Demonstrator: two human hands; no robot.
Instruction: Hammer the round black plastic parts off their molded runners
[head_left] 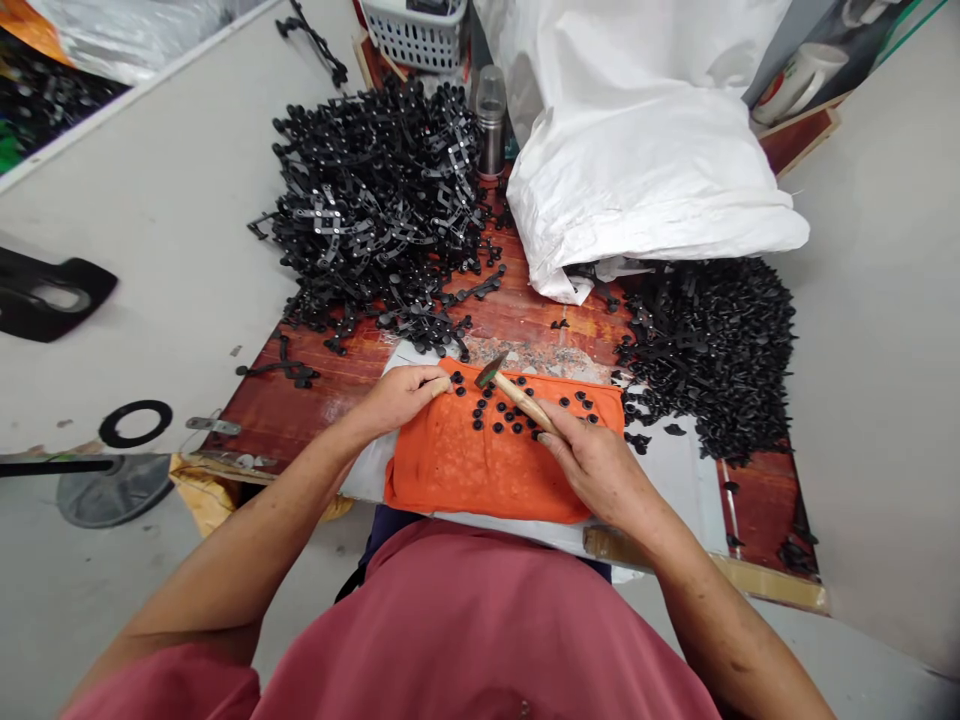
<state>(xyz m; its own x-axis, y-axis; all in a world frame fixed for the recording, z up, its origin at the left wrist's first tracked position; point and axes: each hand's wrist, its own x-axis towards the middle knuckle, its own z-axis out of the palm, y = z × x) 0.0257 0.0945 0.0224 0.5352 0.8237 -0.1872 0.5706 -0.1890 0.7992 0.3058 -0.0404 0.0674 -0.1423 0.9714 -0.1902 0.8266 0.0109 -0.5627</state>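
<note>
My right hand [592,455] is wrapped round the wooden handle of a small hammer [504,384], whose metal head points up and left over an orange cloth [465,465]. Several small black round parts [499,412] lie scattered on the cloth's far half. My left hand [401,393] rests at the cloth's left far corner, fingers curled with the tips pinched by a black part near the hammer head; what they hold is hidden. The cloth lies on a white sheet over a reddish wooden board [300,400].
A big heap of black plastic strips [375,200] fills the board's far left. A smaller black heap [712,350] lies at right beside a white sack [645,160]. A metal flask [491,120] and white basket [416,35] stand behind. A black ring [135,423] lies on the floor.
</note>
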